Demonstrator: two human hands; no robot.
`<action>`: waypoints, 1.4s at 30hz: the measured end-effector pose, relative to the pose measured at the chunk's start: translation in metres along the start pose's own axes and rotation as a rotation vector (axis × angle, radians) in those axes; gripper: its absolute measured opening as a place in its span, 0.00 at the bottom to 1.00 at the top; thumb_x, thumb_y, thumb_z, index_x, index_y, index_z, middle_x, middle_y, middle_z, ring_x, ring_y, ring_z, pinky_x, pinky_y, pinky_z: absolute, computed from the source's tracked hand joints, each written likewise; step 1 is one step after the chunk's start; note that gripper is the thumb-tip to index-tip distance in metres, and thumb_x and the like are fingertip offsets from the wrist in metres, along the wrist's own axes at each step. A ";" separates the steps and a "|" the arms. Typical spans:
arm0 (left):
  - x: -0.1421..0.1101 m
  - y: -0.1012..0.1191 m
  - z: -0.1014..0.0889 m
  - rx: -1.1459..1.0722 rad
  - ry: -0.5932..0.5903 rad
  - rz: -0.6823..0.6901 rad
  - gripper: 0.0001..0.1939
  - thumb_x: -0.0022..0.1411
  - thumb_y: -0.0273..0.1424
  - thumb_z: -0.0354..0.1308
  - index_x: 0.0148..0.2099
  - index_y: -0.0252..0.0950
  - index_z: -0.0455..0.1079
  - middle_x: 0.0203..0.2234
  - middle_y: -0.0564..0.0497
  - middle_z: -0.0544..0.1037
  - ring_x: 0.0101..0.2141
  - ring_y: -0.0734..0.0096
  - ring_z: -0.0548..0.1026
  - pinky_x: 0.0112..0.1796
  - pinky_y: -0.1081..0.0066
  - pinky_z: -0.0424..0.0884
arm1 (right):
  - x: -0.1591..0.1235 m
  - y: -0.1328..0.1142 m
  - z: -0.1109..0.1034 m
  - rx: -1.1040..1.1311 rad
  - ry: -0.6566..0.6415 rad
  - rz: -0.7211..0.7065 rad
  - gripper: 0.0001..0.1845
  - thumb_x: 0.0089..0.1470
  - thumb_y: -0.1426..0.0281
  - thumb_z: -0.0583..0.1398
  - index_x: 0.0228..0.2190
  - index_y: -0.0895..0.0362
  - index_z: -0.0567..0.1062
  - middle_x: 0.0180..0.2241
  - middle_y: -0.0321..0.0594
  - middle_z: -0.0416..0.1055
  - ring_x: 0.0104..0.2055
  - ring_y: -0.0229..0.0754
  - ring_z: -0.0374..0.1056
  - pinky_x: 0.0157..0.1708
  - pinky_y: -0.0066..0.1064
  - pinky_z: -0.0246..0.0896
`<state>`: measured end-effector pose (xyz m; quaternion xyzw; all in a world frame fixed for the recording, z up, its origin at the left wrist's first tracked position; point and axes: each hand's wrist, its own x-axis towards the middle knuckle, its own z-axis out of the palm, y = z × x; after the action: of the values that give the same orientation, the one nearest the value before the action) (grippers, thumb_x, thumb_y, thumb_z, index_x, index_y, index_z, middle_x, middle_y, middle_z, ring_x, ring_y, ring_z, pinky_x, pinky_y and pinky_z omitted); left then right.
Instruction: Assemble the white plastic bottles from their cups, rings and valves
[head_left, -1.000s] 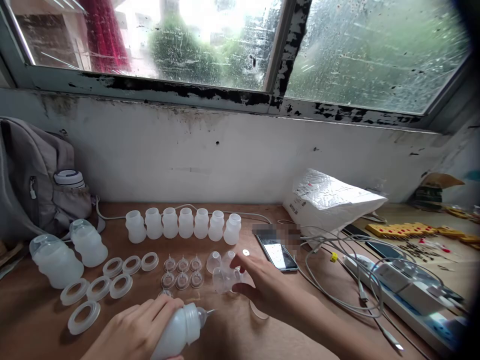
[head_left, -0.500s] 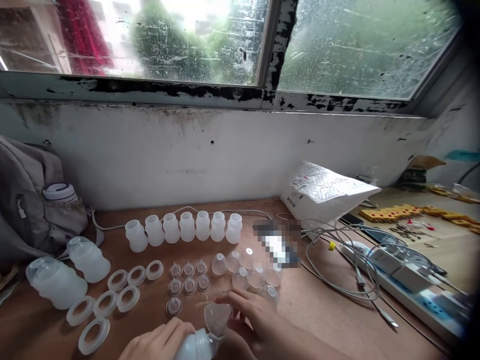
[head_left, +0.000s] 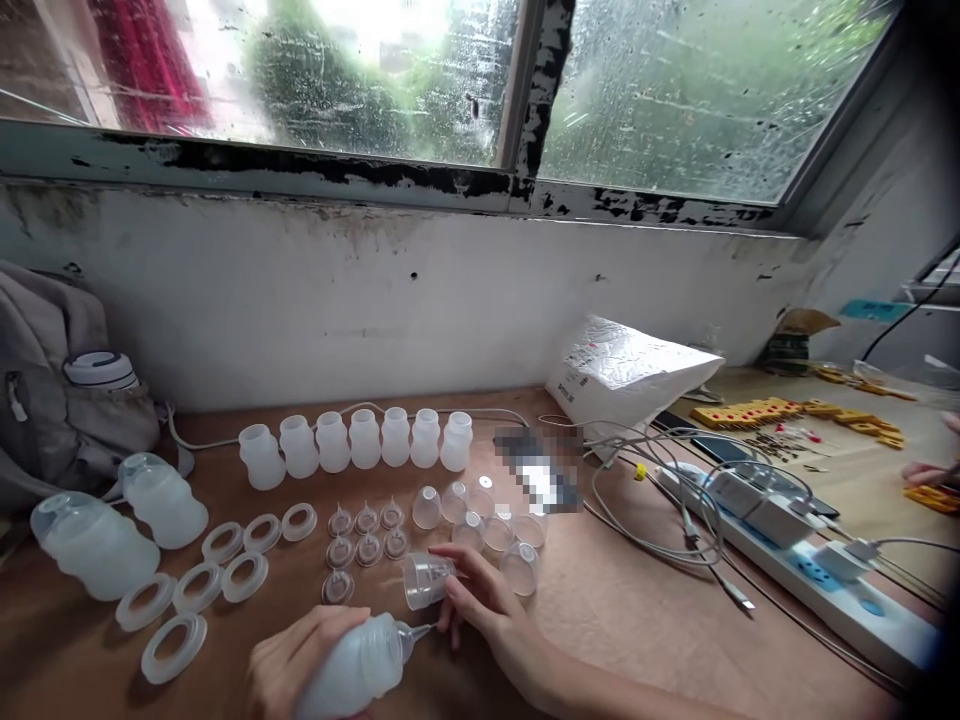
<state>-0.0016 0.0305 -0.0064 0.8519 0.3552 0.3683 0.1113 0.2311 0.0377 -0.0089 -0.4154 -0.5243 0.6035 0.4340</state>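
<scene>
Bottle (head_left: 351,670): clasped in the left hand (head_left: 291,650); tilted, its nipple (head_left: 407,640) pointed toward the right hand (head_left: 491,608).
Cap (head_left: 426,582): pinched between right thumb and fingers, mouth turned left; held just beyond the nipple, apart from it.
Materials: bottle milky, translucent, smooth; nipple clear, drawn to a thin tip; cap clear, tapered.
Loose caps (head_left: 519,575): seven, clear, domed, grouped beyond the right hand.
Rings (head_left: 174,675): seven, frosted, flat, set leftward of the bottle.
Open room: bare tabletop (head_left: 637,620) found between right forearm and cables (head_left: 741,598); far edge bounded by wall (head_left: 292,330).
</scene>
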 end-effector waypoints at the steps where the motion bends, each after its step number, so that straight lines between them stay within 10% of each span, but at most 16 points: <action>1: 0.000 0.001 -0.001 0.003 -0.006 -0.001 0.20 0.55 0.42 0.51 0.49 0.41 0.60 0.39 0.48 0.74 0.38 0.66 0.74 0.37 0.76 0.71 | 0.000 -0.001 0.000 0.009 -0.007 0.000 0.25 0.51 0.54 0.53 0.45 0.58 0.62 0.21 0.32 0.63 0.22 0.34 0.61 0.23 0.26 0.56; 23: 0.011 0.010 -0.011 0.011 -0.176 -0.133 0.19 0.55 0.40 0.51 0.48 0.41 0.61 0.41 0.50 0.72 0.38 0.67 0.72 0.36 0.73 0.70 | -0.004 -0.006 -0.008 0.001 0.180 -0.108 0.14 0.50 0.59 0.54 0.32 0.58 0.66 0.15 0.27 0.57 0.15 0.31 0.55 0.14 0.22 0.48; 42: 0.027 0.017 -0.009 -0.001 -0.299 -0.188 0.20 0.53 0.36 0.55 0.49 0.42 0.61 0.41 0.52 0.71 0.37 0.67 0.72 0.35 0.71 0.69 | -0.006 -0.005 -0.004 -0.296 -0.077 -0.098 0.18 0.54 0.60 0.53 0.43 0.58 0.65 0.20 0.32 0.63 0.21 0.32 0.60 0.21 0.24 0.56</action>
<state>0.0141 0.0358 0.0221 0.8600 0.4129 0.2258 0.1973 0.2372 0.0339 -0.0045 -0.4252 -0.6432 0.5135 0.3765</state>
